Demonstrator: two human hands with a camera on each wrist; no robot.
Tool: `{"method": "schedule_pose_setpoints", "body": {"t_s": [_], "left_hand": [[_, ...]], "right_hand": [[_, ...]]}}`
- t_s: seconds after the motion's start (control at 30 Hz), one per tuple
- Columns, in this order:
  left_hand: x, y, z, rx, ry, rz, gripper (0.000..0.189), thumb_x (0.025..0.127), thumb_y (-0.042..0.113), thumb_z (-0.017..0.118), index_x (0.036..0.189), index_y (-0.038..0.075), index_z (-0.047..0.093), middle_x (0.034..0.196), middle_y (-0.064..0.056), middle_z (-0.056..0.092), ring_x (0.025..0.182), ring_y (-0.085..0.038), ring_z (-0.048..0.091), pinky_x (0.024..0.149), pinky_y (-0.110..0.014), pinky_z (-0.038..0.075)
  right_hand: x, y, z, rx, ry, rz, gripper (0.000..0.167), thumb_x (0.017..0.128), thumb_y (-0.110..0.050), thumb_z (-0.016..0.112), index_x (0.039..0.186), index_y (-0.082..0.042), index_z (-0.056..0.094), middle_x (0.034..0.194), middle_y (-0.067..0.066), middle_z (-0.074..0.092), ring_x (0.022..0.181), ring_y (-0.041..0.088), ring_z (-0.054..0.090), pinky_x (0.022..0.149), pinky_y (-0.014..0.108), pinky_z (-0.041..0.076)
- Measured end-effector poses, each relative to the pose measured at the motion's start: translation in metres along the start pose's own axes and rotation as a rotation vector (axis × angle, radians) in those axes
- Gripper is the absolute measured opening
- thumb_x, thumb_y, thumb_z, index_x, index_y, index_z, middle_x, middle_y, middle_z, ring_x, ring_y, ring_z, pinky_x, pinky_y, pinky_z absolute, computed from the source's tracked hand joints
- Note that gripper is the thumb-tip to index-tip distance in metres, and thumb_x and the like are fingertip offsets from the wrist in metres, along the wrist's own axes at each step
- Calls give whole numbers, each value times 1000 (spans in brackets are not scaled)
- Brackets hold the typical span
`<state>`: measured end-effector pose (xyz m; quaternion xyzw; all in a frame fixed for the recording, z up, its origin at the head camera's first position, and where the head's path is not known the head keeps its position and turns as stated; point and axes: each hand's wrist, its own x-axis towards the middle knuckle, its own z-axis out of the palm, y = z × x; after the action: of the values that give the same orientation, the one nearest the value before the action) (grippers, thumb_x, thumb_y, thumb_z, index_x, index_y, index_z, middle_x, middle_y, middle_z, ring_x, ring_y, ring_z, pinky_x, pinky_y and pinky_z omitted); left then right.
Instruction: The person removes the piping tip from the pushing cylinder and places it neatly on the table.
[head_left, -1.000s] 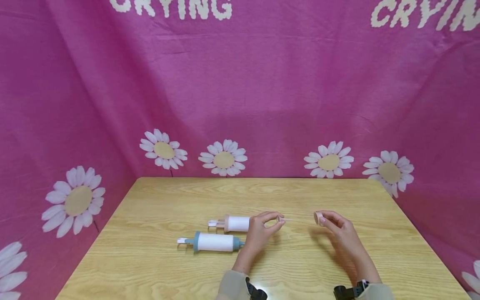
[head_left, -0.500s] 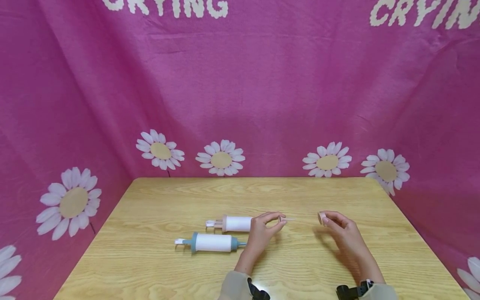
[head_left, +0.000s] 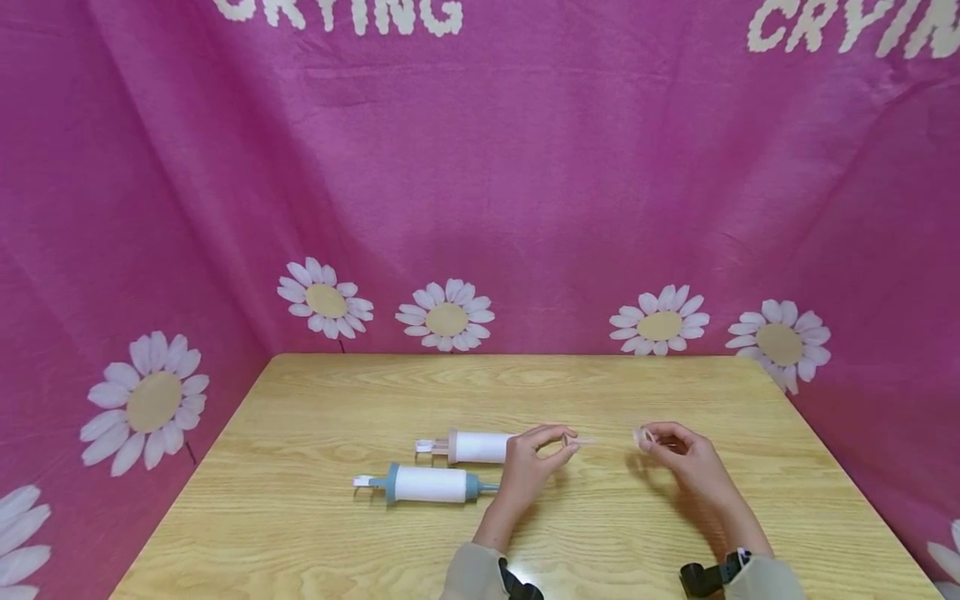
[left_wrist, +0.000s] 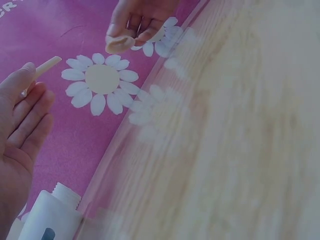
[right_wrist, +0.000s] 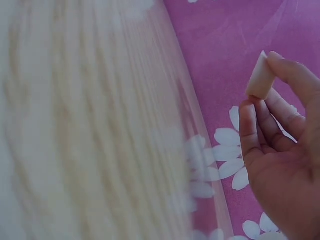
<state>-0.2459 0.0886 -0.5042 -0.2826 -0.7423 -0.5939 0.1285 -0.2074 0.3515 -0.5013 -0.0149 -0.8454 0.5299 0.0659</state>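
Observation:
Between its thumb and fingertips, my left hand pinches a small pale pink nozzle, its narrow tube pointing right. Facing it, my right hand pinches a short pale pink cap-like ring above the table; in the right wrist view this ring appears side-on. The nozzle and ring are apart. Partly behind the left hand lies a white syringe-like tube with pink fittings. In the left wrist view, a white barrel shows a bare threaded neck.
A second white syringe-like tube with blue-grey fittings lies nearer me on the wooden table, its thin tip beside the left wrist. A pink cloth with daisies hangs around the table's back and sides.
The ring in my right hand has turned, so its opening now shows differently. My left hand has shifted slightly right with the nozzle. Both tubes stay where they lay.

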Motion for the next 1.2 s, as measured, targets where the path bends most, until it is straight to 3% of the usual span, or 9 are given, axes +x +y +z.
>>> {"method": "schedule_pose_setpoints", "body": {"t_s": [0.3,0.5,0.73,1.0,1.2], "left_hand": [[0,1,0,-2,-7,-4,19,88,28,73,98,12,76,101,-2,77,99,-17,72,90,-26,56],[0,6,2,-22,3,-40,12,85,18,76,96,12,76,100,-4,77,98,-20,72,89,-26,56],[2,15,3,-7,-8,-66,13,84,5,75,96,-1,74,99,-14,76,99,-28,71,91,-28,56],[-1,3,3,-51,-32,-60,13,86,17,75,98,12,76,101,-4,77,99,-21,71,90,-24,55],[-4,1,4,-45,-43,-60,14,87,23,74,98,14,76,102,-3,77,99,-14,71,89,-21,55]], "right_hand": [[8,5,-4,-117,-46,16,42,92,-29,69,121,1,62,100,3,65,83,-2,56,74,18,49],[11,7,-5,-201,-65,-7,38,90,-23,72,117,2,64,105,13,67,83,-3,55,74,17,49],[13,10,-3,-264,-78,-26,35,87,-20,74,111,3,66,98,11,66,78,-1,52,68,17,48],[13,14,-2,-319,-113,-4,31,86,-22,75,107,-1,68,93,7,60,79,7,48,65,18,43],[12,16,-1,-327,-133,-17,29,85,-19,76,106,-2,68,93,8,60,78,7,48,65,19,42]]}}
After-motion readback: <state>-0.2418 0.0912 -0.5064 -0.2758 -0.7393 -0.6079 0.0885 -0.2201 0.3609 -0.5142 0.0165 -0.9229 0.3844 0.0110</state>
